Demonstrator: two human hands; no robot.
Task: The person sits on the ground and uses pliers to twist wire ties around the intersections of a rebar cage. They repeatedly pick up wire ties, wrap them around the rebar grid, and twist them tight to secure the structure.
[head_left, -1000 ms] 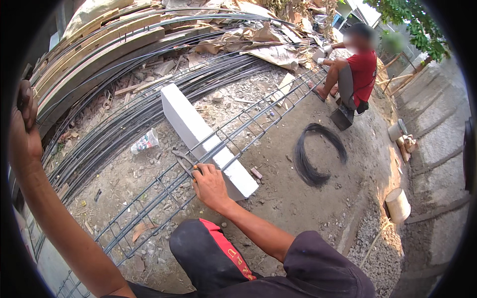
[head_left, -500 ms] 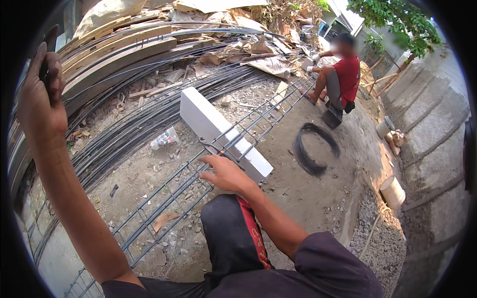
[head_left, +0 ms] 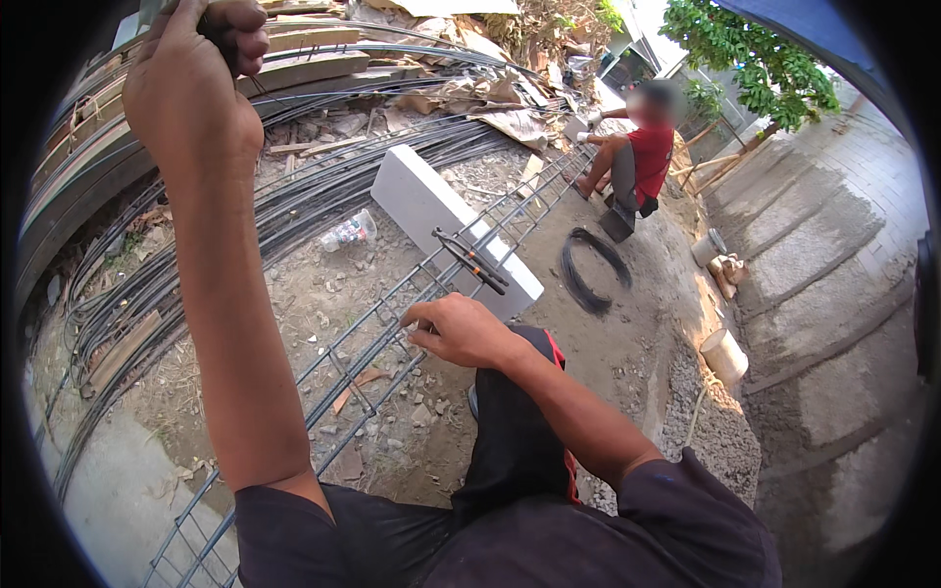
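Note:
My left hand (head_left: 201,93) is raised at the upper left, fingers curled round something dark that I cannot make out; thin dark wire ends show beside it. Low over a long rebar cage (head_left: 338,367), my right hand (head_left: 461,331) has its fingers loosely bent, thumb and forefinger apart, and nothing visible in them. Just beyond it, dark pincers (head_left: 470,262) with orange marks lie across the bars. A white lightweight block (head_left: 426,191) stands on edge under the cage.
Long loose rebars (head_left: 294,211) and timber planks (head_left: 314,73) lie at the left. A wire coil (head_left: 595,269) rests on the dirt. A person in a red shirt (head_left: 655,162) squats at the cage's far end. A bucket (head_left: 723,355) stands by gravel at the right.
The view has shifted. My right hand has drawn back from the pincers, which now lie uncovered on the cage. My left hand stays raised and closed.

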